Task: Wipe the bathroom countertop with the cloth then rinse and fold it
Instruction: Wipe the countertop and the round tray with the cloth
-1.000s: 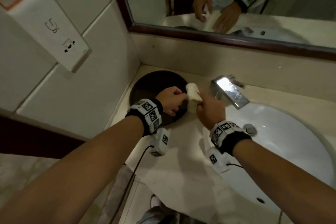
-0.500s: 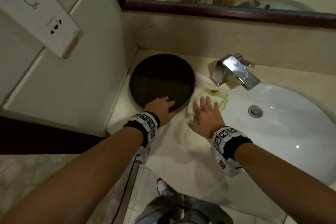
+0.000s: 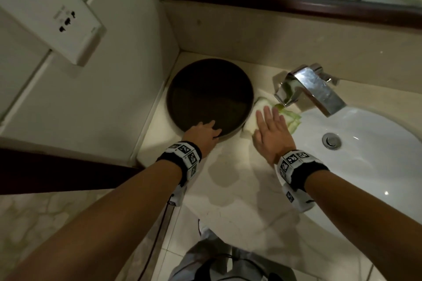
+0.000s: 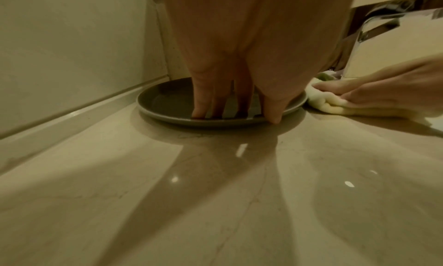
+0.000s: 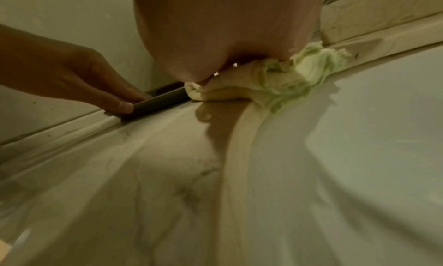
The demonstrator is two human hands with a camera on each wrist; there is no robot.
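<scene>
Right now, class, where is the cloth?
In the head view the cloth lies under the right hand, between the dark tray and the tap.

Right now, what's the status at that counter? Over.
Left hand open, resting on tray rim. Right hand flat, pressing cloth on counter. Tray and tap hem cloth in.

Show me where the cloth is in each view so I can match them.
Head: the cloth is mid-frame under the right hand, between the dark tray and the tap.
Left wrist: the cloth is at the right edge, mid-height, under the right hand.
Right wrist: the cloth is upper centre, bunched under the hand.
Shared landmark: the dark tray, just left of the cloth in all three.
</scene>
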